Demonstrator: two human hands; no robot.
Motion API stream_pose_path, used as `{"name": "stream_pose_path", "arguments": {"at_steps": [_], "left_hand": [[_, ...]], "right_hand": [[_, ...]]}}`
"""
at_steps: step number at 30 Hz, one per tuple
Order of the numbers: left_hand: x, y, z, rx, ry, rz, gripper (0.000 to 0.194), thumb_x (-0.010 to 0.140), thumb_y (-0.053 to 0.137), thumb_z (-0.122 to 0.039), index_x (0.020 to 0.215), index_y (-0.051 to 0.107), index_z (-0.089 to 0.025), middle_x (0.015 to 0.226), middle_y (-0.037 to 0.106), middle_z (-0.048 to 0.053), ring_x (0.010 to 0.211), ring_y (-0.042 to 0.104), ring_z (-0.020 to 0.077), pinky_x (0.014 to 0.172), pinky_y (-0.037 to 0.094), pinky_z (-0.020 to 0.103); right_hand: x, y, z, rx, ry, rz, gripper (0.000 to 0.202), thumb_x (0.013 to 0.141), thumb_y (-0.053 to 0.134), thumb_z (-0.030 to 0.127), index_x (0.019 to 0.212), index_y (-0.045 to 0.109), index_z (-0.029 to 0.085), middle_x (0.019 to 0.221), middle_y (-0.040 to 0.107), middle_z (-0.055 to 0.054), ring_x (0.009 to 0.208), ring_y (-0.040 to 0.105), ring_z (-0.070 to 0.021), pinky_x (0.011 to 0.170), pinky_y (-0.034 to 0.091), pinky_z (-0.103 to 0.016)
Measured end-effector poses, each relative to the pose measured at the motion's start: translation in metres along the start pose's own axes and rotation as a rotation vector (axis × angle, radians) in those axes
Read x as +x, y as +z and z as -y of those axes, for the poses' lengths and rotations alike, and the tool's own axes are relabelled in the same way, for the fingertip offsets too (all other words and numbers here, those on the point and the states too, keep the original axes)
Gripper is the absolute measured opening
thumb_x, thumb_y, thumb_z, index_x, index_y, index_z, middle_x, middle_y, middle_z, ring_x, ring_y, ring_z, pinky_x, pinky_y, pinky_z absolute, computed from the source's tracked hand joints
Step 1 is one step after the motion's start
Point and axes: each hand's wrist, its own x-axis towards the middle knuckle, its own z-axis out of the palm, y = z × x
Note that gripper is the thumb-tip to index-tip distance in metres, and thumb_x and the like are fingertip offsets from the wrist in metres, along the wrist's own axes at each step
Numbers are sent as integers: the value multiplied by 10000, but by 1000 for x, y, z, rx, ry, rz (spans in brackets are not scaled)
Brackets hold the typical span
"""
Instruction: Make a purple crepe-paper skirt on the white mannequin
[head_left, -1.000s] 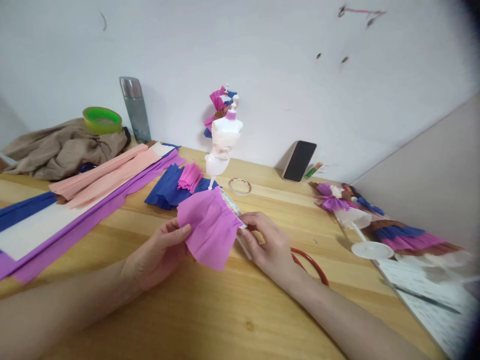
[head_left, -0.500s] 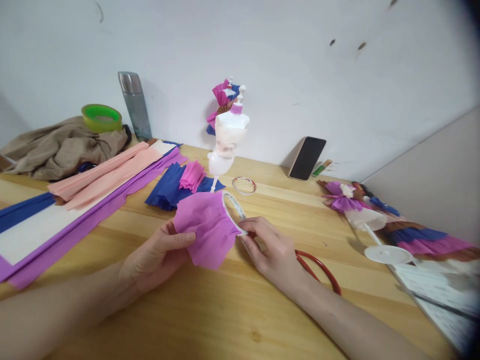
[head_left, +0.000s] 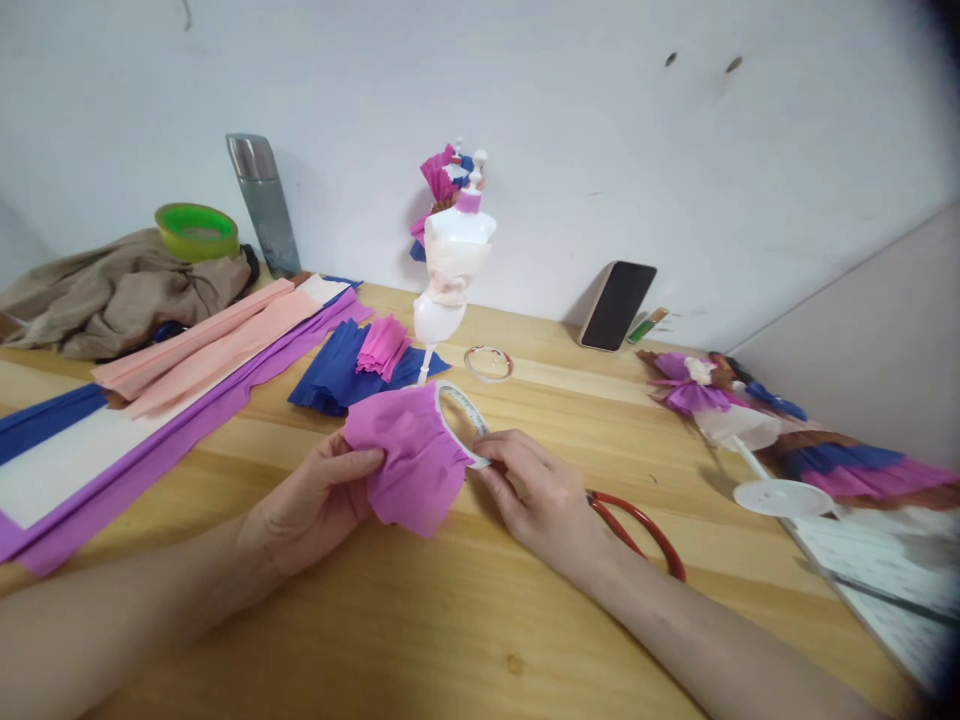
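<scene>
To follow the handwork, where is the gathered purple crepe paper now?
Left of centre in the head view, the gathered purple crepe paper is pinched by the left hand, beside the right hand, in front of the white dress form.

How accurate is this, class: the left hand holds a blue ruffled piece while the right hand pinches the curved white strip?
Wrong colour: the head view shows the left hand holding a purple ruffled piece, while the right hand pinches the curved white strip.
</scene>
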Motion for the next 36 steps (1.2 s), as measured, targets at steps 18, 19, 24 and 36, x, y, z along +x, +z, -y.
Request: {"name": "stream_pose_path", "arguments": {"at_steps": [18,19,24,36], "left_hand": [[0,2,5,-18,-51,-61,273,787,746,-325,1015,725,-176,1028,739,50,950,663,206,854,551,293],[0,2,5,-8,-51,-55,260,796,736,-330,1007,725,-178,1010,738,48,933,663,204,837,550,288],[3,0,5,-35,-43,-57,243,832,683,-377,969,712,-178,916,728,74,766,658,200,689,554,317],[4,7,-15,208,262,-367,285,836,620,-432,860,679,-155,932,709,75,903,624,220,785,488,318]], "right_hand": [[-1,2,-2,-4,18,-32,154,909,514,70,980,579,190,874,670,-81,825,668,-191,715,579,-310],[-1,2,-3,-5,28,-39,155,907,514,71,977,581,192,878,670,-82,827,667,-193,715,580,-314],[0,2,-6,20,54,-86,159,910,518,81,981,575,211,903,672,-80,839,667,-194,716,585,-324],[3,-7,-5,-69,-92,-94,234,869,506,27,993,596,203,1001,683,-110,949,689,-206,782,607,-330]]}}
